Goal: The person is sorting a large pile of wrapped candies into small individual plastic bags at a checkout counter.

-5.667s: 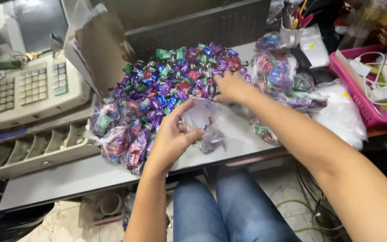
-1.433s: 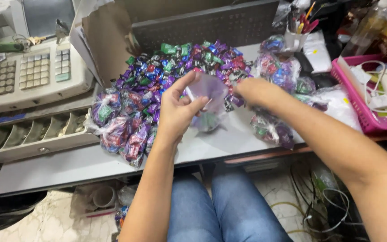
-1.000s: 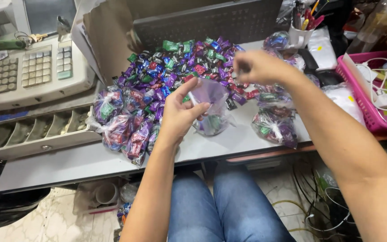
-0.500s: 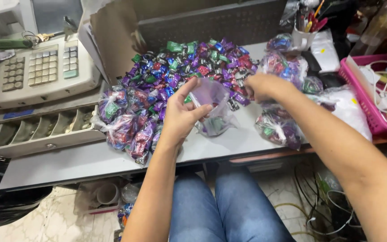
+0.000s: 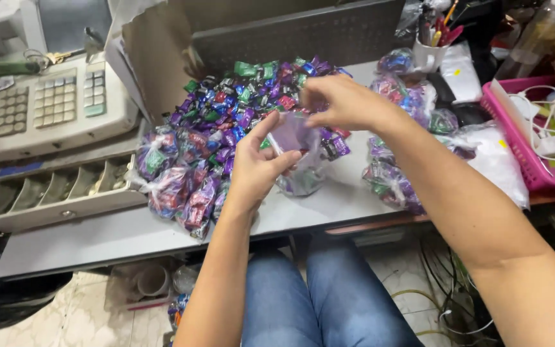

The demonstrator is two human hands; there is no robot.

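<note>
Clear plastic, the small bag [image 5: 300,154] just in front of the loose candy pile [image 5: 252,103] is pinched open by the left hand [image 5: 258,164] while the right hand [image 5: 345,103], fingers closed over its mouth on something I cannot make out, could spill sweets if that thin film slips.

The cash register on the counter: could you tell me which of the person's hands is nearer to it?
Left. The left hand holds the small clear bag beside the sweets, closer to the cash register. The right hand is farther off, at the bag's far side.
</note>
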